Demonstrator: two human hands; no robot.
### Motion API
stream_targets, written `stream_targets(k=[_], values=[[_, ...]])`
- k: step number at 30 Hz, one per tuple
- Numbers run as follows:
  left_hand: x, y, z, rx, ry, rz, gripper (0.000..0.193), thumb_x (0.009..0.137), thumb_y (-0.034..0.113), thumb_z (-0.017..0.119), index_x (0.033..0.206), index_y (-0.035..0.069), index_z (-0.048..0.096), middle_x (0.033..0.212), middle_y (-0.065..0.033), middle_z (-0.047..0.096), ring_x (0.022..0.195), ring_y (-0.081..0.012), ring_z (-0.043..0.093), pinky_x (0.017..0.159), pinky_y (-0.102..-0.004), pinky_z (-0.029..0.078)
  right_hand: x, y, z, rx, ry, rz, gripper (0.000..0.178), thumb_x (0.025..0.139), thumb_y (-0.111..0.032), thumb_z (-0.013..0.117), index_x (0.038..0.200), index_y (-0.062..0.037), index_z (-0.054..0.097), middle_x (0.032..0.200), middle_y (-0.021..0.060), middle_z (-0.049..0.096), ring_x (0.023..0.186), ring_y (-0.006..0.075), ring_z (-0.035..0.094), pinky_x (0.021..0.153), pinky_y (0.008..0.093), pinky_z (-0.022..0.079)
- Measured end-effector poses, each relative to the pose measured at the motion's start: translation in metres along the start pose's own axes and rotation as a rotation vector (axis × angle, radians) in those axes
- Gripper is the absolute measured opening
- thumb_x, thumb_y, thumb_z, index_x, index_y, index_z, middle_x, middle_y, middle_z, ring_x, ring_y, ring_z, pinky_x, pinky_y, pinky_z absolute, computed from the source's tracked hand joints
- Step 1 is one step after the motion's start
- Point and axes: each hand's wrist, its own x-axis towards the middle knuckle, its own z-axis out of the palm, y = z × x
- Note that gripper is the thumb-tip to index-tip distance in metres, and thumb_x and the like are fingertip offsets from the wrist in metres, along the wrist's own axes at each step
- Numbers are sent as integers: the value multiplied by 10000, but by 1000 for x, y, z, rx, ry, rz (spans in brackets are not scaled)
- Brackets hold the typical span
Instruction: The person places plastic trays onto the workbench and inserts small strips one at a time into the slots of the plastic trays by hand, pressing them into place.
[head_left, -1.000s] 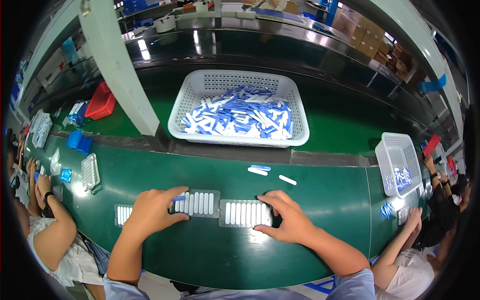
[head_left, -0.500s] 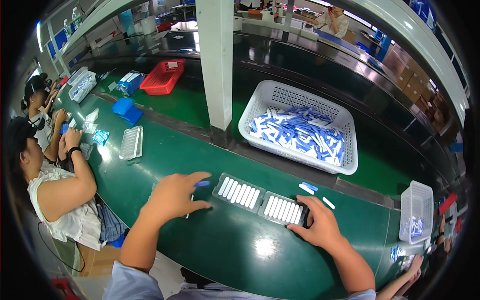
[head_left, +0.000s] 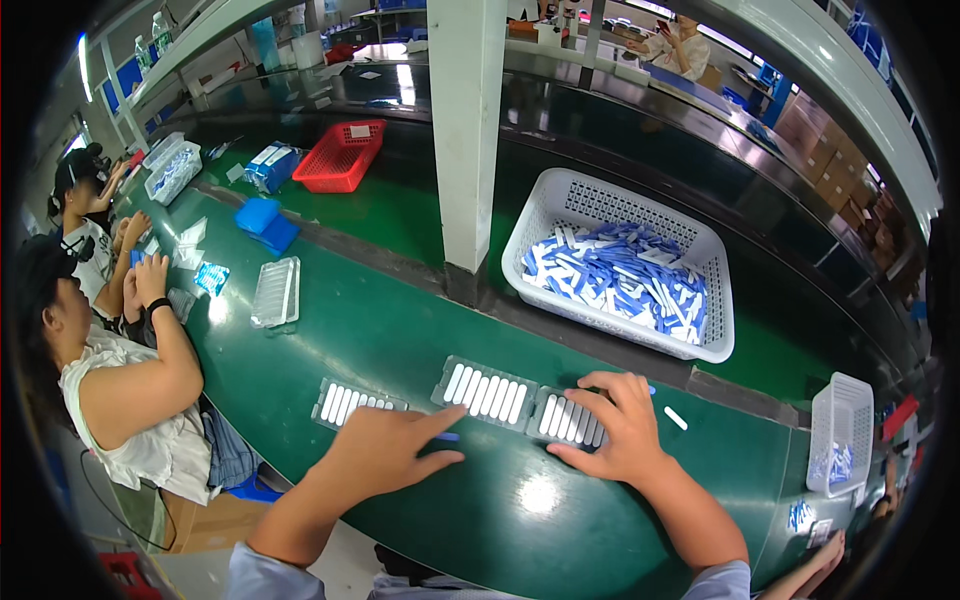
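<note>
Three clear slotted trays filled with white strips lie in a row on the green belt: a left tray [head_left: 352,401], a middle tray [head_left: 487,392] and a right tray [head_left: 568,418]. My left hand [head_left: 388,451] lies flat on the belt just below the left and middle trays, fingers apart, its fingertips by a small blue piece [head_left: 447,436]. My right hand [head_left: 617,428] rests spread on the right tray, pressing on it. A loose white strip [head_left: 676,418] lies to the right of that hand.
A white basket [head_left: 620,262] of blue and white strips sits behind the trays, beside a white pillar [head_left: 467,140]. A smaller white basket [head_left: 838,435] is at the right. Another person [head_left: 110,360] sits at my left. An empty clear tray [head_left: 276,292], blue boxes and a red basket [head_left: 341,155] lie farther left.
The view has swung left and the trays have shifted right with the belt. My left hand came off the middle tray onto the belt; my right hand stays on the right tray.
</note>
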Motion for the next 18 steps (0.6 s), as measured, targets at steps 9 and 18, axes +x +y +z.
stream_targets(k=[9,18], values=[[51,-1,4,338,-290,138,703,860,627,724,1392,175,641,759,-69,711,673,-313,695,613,-418,532,-18,23,5,36,272,-118,503,686,-456,888,1011,-104,735,1035,61,651,900,260,586,831,426,386],[-13,-44,-57,124,-167,-245,861,579,416,967,1351,156,685,894,-143,752,759,-344,721,729,-403,571,-12,25,5,242,104,-14,692,667,-448,903,1203,-70,686,1190,111,697,1018,313,629,943,464,420]])
